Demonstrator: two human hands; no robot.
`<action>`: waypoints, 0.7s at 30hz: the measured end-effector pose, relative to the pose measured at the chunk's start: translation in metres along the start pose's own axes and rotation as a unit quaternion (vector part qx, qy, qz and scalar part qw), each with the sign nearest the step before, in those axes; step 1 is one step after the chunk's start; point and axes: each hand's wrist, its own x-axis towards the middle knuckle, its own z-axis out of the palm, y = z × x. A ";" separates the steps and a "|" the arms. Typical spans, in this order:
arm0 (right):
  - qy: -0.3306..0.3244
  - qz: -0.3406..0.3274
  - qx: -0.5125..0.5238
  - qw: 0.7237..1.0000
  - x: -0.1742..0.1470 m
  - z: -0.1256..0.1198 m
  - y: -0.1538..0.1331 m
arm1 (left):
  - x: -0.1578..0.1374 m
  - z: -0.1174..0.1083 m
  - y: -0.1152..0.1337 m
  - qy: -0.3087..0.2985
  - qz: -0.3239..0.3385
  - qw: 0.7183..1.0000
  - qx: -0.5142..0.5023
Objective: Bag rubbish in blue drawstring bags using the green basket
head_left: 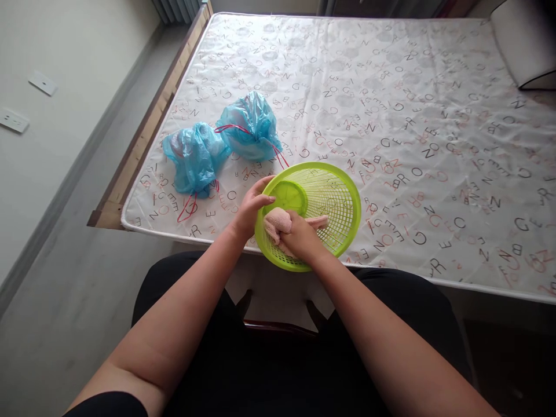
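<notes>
A lime-green plastic mesh basket (355,211) is tilted above the mattress edge, its open mouth facing me. My left hand (253,204) grips its rim on the left, the thumb lying over the inside. Within the basket, my right hand (304,236) is closed around a pale pink cloth (278,223). One bunched part of the cloth bulges out to the left of the fist, and a thin end pokes out to the right. The cloth lies against the inner wall; most right-hand fingers are hidden.
Two blue plastic bags (195,156) with red drawstrings lie left of the basket on the letter-printed mattress (417,145). A wooden bed frame (143,139) runs along its left side. A white object (525,43) stands at the far right corner.
</notes>
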 end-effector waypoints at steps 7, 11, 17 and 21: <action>-0.005 0.009 0.020 1.000 -0.001 -0.001 -0.002 | -0.001 0.002 0.001 -0.008 0.004 1.000 0.004; -0.001 0.011 0.017 1.000 -0.001 0.000 -0.001 | 0.000 0.000 0.000 -0.008 -0.002 1.000 0.009; 0.001 -0.002 0.020 1.000 0.000 0.002 0.002 | -0.001 0.001 0.000 -0.014 0.001 1.000 0.006; 0.000 -0.008 0.029 1.000 0.001 0.003 0.006 | -0.001 0.003 0.001 -0.013 -0.004 1.000 -0.002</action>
